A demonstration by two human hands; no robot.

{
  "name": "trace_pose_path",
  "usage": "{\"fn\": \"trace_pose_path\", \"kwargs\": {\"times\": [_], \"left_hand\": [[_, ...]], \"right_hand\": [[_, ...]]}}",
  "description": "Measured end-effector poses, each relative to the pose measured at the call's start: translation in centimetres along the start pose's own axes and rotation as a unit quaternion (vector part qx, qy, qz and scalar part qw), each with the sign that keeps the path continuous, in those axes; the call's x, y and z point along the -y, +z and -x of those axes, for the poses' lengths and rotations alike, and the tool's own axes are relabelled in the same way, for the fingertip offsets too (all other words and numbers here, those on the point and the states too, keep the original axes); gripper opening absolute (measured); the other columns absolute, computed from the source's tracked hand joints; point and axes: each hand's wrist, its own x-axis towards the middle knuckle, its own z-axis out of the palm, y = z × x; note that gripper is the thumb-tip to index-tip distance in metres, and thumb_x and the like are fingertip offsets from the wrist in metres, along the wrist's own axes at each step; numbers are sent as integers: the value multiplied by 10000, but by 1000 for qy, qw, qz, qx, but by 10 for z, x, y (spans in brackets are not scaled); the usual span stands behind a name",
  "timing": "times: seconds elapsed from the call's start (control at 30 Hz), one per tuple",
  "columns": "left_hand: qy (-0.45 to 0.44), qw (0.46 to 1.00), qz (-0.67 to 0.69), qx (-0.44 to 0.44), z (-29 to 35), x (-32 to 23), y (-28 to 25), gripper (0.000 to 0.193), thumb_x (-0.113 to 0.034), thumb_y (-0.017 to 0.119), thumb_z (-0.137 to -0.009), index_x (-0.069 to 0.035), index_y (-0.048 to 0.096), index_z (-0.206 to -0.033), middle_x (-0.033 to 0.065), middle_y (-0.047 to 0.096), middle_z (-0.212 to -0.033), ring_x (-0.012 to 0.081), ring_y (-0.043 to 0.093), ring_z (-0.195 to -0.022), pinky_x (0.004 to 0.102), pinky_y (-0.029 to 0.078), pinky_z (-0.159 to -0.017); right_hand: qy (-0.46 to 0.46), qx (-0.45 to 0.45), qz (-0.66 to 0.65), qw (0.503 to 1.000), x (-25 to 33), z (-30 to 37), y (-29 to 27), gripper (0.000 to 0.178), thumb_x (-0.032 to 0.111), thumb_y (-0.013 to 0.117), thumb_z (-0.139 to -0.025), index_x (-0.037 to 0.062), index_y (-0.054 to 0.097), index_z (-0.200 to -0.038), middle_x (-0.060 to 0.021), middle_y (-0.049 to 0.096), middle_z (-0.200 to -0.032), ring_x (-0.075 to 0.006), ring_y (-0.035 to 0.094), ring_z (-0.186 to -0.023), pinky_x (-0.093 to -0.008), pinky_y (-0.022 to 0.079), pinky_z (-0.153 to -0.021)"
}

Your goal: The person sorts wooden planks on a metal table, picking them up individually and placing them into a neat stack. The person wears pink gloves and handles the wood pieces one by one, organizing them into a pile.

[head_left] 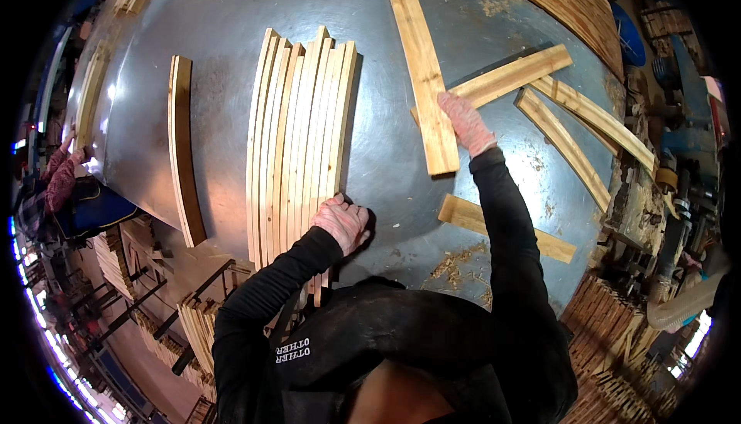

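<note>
The row of pale wood strips [299,127] lies on the grey metal desk [377,142]. To the right of this row is the long board [413,45], and the right hand [467,124] is closed on its right edge, nearer to the lower end. The left hand [342,223] is curled at the right edge of the row, toward its lower part; whether its fingers grip a strip, one cannot tell.

The long board looks stiff and not fragile, probably of moderate weight, and its dry face should not be very slippery. A hold near one end may let the other end swing; a hold closer to the middle, across both edges, should be steadier.

Further right of the row, a crossing board [513,76] passes beneath the long board and could catch on it. Beyond it lie slanting boards [562,148]. Lower on this side, a short board [463,214] is partly covered by the right forearm, near some wood shavings [455,266]. Left of the row lies a single board [182,146], apart, and far left appears another person's sleeve [60,186].
</note>
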Motion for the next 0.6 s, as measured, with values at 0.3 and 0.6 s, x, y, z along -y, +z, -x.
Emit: {"fn": "trace_pose_path", "kwargs": {"times": [0.3, 0.6], "left_hand": [[-137, 829, 157, -520, -21, -33, -50, 779, -383, 726, -819, 21, 399, -1399, 246, 471, -1356, 406, 460, -1266, 481, 366, -1065], [-316, 917, -56, -237, -23, 14, -3, 909, -381, 683, -783, -34, 233, -1492, 238, 277, -1512, 420, 227, -1416, 613, 97, -1143]], "right_hand": [[317, 90, -1, 944, 209, 48, 27, 394, 324, 525, -943, 26, 553, -1198, -231, 660, -1034, -365, 667, -894, -458, 526, -746], [417, -187, 172, 873, 148, 8, -19, 825, 377, 675, -827, -55, 309, -1426, -314, 280, -1467, -422, 336, -1345, -494, 280, -1114]]}}
